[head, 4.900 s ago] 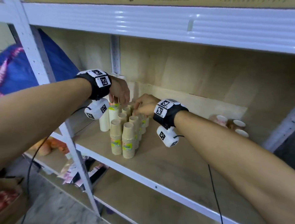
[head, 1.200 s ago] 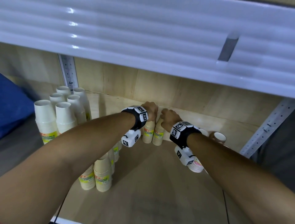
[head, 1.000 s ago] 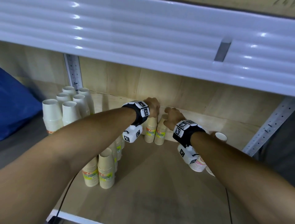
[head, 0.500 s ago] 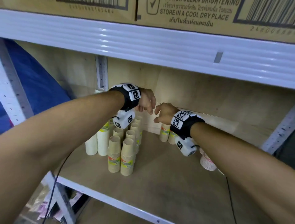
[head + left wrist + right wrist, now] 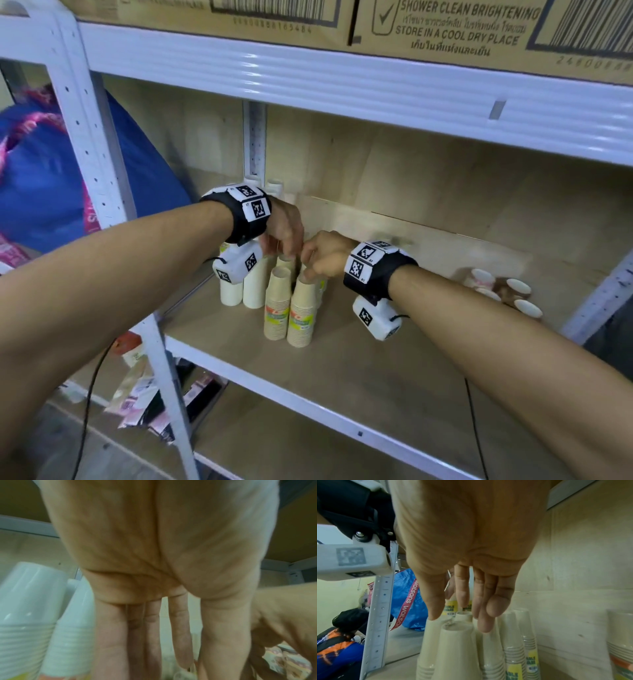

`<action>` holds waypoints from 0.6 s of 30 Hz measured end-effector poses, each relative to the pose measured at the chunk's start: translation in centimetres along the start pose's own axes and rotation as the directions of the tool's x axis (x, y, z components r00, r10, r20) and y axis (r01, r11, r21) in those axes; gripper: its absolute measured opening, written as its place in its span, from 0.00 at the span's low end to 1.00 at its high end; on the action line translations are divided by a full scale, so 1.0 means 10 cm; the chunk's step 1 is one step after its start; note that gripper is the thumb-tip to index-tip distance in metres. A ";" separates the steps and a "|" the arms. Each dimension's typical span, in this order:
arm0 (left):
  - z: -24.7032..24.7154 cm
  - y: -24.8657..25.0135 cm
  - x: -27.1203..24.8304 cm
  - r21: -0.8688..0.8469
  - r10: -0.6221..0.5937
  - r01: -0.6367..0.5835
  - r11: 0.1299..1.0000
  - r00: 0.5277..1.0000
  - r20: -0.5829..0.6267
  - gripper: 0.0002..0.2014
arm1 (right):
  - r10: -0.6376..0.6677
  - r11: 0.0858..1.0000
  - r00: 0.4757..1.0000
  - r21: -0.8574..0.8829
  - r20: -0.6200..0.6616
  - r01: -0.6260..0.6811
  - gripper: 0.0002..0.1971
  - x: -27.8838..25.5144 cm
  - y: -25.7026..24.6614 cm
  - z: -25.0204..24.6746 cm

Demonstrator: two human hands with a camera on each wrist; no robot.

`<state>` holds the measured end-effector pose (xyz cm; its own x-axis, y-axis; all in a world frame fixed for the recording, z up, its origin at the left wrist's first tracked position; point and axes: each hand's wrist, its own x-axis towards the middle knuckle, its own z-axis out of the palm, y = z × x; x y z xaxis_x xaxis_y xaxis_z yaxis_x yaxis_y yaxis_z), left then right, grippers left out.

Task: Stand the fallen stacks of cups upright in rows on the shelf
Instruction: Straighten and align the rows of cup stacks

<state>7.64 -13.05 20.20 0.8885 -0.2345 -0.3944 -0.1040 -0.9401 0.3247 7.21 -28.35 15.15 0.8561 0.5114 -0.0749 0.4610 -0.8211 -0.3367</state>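
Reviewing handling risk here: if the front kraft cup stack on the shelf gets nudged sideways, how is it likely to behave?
The front kraft cup stack is tall, narrowing upward, so it would probably tip rather than slide. Being nested paper cups, it is likely light. Neighbouring stacks stand close on its left, so a fall that way might topple the adjacent kraft stack.

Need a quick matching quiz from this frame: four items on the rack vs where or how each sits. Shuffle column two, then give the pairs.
Column 1:
1. tan cup stacks
2. fallen cups
3. cardboard boxes
4. blue bag

Column 2:
A. on the shelf above
B. lying on their sides at the right of the shelf
C. left of the rack, beyond the upright
D. upright, in rows under the two hands

Pairs: 1-D, 2-B, 3-A, 4-C
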 end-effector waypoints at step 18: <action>0.57 -0.25 0.01 -0.005 -0.010 0.009 1.000 0.997 -0.078 0.15 | 0.048 0.993 0.997 -0.109 0.064 -0.041 0.11 -0.03 -0.13 0.35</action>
<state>5.50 -12.16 14.48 0.9215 -0.2055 -0.3295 -0.0936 -0.9411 0.3250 5.51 -26.54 12.34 0.8609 0.4860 -0.1506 0.4479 -0.8643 -0.2288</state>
